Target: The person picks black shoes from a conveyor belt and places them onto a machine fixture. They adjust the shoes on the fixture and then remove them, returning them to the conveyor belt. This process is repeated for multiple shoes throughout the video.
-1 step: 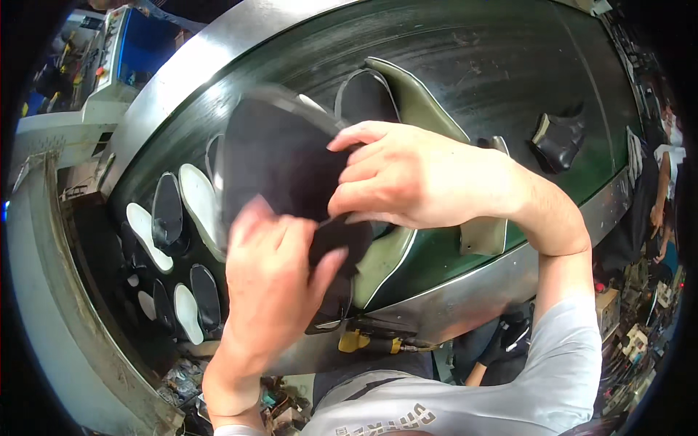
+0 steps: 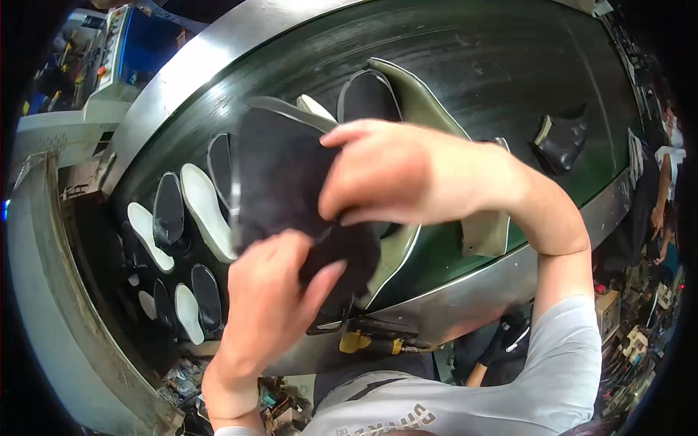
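Observation:
Both of my hands hold a black shoe (image 2: pixel 280 163) over the belt, its dark underside turned up and partly smeared by motion. My left hand (image 2: pixel 273 287) is closed on its nearer left side, thumb toward the right. My right hand (image 2: pixel 385 174) grips the right side with bent fingers, some of them blurred. Both hands hide much of the shoe's near end. Just beyond my right hand, another black shoe (image 2: pixel 366 98) lies bottom up beside a curved olive-green piece (image 2: pixel 425 109) with a pale edge.
White soles (image 2: pixel 205 211) and black shoe bottoms (image 2: pixel 169 207) lie in pairs on the belt at left. A small black shoe (image 2: pixel 563 142) rests far right. A metal rim (image 2: pixel 465 291) borders the belt; below it hangs a yellow-and-black tool (image 2: pixel 356 341). Another person's hand (image 2: pixel 658 216) shows at right.
The held shoe has moved slightly right and toward me. My right hand has shifted a little to the left; both hands keep their hold.

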A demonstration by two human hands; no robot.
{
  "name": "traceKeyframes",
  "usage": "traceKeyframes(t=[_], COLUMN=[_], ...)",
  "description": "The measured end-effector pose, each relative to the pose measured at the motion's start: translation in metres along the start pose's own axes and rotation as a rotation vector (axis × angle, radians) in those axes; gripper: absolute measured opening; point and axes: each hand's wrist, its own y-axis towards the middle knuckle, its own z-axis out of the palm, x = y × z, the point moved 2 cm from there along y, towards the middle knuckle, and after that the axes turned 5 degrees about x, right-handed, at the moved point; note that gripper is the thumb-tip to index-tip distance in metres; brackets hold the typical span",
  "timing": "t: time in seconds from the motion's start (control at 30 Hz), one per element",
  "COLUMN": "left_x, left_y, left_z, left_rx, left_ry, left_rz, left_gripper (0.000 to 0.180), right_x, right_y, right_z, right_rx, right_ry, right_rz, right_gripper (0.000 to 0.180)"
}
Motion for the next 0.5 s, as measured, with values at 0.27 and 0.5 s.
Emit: traceKeyframes(t=[0.27, 0.5], left_x=[0.054, 0.045], left_y=[-0.179, -0.328], left_z=[0.036, 0.068], left_rx=[-0.221, -0.543], left_ry=[-1.555, -1.841], left_rz=[-0.554, -0.666], left_gripper=[0.043, 0.051], right_x=[-0.257, -0.220], right_y=[-0.074, -0.116], right_z=[0.011, -0.011], right_rx=[-0.090, -0.316], right_ry=[-0.506, -0.546], right_rz=[1.148, 1.289], right_gripper=[0.057, 0.058])
